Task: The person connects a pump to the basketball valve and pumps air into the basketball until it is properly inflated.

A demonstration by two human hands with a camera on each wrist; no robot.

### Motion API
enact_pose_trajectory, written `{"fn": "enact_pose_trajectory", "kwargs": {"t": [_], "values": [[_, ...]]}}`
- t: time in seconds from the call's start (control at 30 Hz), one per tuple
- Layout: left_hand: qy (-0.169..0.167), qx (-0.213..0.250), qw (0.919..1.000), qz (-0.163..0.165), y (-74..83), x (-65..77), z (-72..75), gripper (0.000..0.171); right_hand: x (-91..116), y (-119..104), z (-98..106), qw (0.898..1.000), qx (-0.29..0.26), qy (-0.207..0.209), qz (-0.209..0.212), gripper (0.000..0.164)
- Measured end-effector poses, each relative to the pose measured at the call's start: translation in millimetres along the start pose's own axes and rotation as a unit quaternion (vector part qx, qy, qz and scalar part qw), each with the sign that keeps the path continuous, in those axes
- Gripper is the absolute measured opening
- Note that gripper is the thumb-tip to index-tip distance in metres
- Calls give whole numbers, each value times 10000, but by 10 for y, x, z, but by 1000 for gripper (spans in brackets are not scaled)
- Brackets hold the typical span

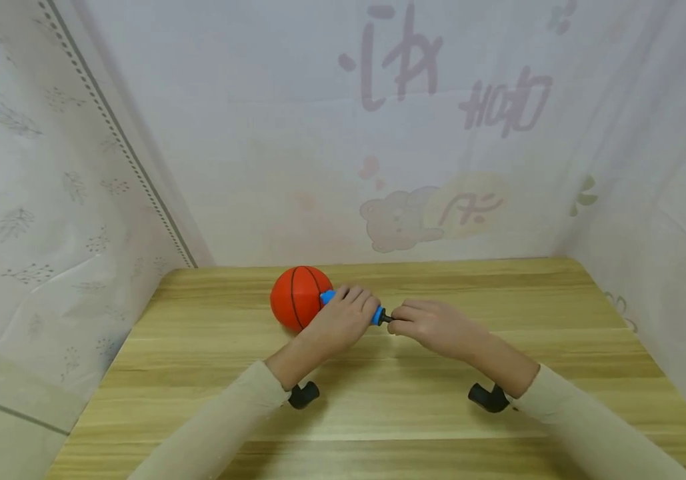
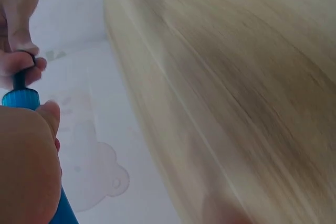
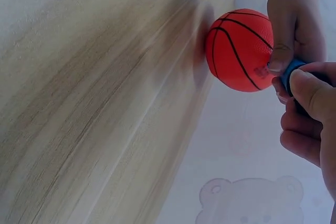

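Note:
A small red-orange basketball [image 1: 297, 303] with black lines sits on the wooden table, left of centre. My left hand [image 1: 349, 313] grips the blue barrel of a hand pump [image 1: 377, 316], whose left end meets the ball's right side in the head view. Most of the barrel is hidden under that palm. At the pump's other end, my right hand [image 1: 435, 327] holds the black handle, with a short black rod showing between the hands. In the right wrist view, the thumb and curled fingers of the right hand close round the handle, near the blue cap [image 3: 294, 72].
The light wood table [image 1: 391, 413] reaches back to a pale printed curtain [image 1: 295, 167] with a bear figure and writing. More printed cloth [image 1: 37, 200] hangs along the left and right sides. Black camera mounts [image 1: 303, 395] stick out below both wrists.

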State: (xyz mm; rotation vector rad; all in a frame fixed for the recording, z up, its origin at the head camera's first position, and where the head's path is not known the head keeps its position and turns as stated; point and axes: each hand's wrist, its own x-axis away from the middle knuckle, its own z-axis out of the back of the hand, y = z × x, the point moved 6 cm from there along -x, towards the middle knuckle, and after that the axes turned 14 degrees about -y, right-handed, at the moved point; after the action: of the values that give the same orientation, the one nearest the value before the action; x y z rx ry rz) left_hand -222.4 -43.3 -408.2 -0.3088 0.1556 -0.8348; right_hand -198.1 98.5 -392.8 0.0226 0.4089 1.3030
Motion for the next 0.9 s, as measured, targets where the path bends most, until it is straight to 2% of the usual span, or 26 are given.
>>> {"fn": "enact_pose_trajectory", "kwargs": {"t": [0.1,0.33,0.37,0.5,0.57,0.73,0.9], "values": [[27,66,10000,13,-34,20,-9,18,29,-4,17,10000,-22,32,-10,21],[25,223,9997,-30,-75,34,-4,19,235,-15,93,9999,-145,41,16,7],[24,210,9998,-43,-72,30,-7,19,266,-21,108,9999,-161,45,34,10],[39,250,9996,-99,-65,26,-14,18,399,-63,184,9999,-81,93,99,37],[45,280,9995,-108,-70,32,-16,18,474,-88,216,9998,-66,109,123,42],[58,195,9998,-90,-85,40,-17,18,631,-129,271,9997,-1,245,79,44],[79,42,9999,-91,-68,28,-19,18,668,-136,272,9996,38,284,80,41]]}}
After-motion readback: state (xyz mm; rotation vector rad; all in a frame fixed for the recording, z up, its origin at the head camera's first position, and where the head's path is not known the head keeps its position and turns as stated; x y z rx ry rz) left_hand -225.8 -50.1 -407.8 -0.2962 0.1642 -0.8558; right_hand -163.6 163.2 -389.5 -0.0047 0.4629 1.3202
